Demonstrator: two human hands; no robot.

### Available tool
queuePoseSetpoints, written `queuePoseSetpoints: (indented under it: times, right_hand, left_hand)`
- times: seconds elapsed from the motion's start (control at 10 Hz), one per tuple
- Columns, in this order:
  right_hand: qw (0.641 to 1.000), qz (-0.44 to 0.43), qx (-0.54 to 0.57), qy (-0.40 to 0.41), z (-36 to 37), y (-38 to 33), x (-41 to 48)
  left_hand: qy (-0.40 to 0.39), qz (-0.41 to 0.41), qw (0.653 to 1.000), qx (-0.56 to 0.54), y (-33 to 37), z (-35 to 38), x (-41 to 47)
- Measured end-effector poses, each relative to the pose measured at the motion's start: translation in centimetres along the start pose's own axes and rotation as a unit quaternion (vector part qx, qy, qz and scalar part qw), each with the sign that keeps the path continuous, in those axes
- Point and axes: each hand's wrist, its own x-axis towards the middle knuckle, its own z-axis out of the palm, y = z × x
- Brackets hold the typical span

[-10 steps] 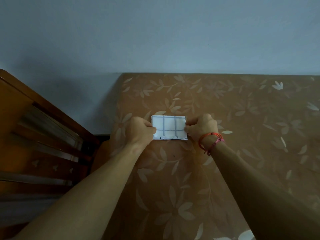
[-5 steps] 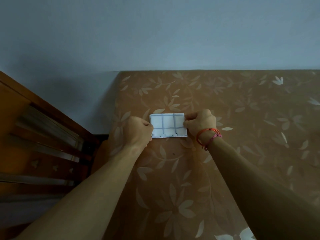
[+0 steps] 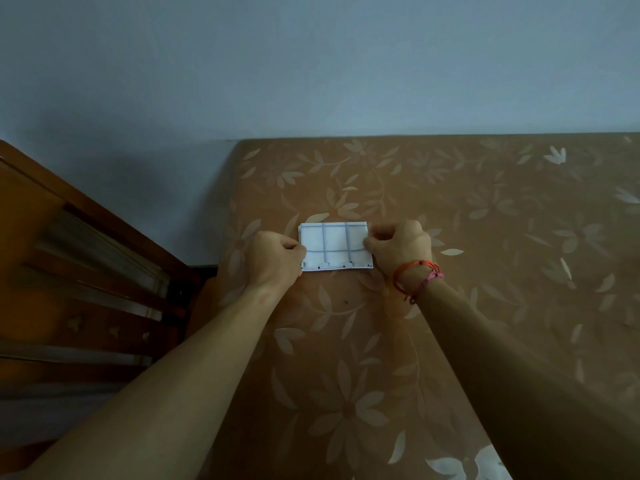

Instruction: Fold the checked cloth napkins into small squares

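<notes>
Head view: we see one checked cloth napkin (image 3: 334, 247), white with thin blue-grey lines, lying flat on a brown mattress (image 3: 450, 306) printed with pale leaf and flower shapes. The napkin is folded into a small rectangle, wider than it is deep, and sits toward the mattress's far left corner, well short of the far edge. Along its near edge we make out a thin dark line with short dark ticks, and layered edges show at the far left corner. Our left hand (image 3: 275, 259) is closed into a loose fist at the napkin's left edge, thumb and curled fingers (image 3: 294, 249) pinched on that edge. Our right hand (image 3: 398, 247) is closed in the same manner at the right edge, its fingertips (image 3: 369, 242) gripping the cloth there. Both hands touch the napkin, one on each short side, with the cloth spanning flat between them. The right wrist carries an orange cord bracelet (image 3: 414, 268) and a pink one just beside it. A wooden headboard (image 3: 86, 254) with slats stands left of the mattress, and a plain pale blue wall (image 3: 311, 64) rises behind both
</notes>
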Motion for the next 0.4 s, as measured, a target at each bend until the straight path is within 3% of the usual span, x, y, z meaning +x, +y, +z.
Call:
queuePoseSetpoints:
  times: [0.4]
  right_hand:
    - [0.995,-0.065,-0.062,-0.046,-4.0,-0.1,-6.1]
  left_hand:
    - [0.009,0.127,0.986,0.107,0.2,-3.4,-4.8]
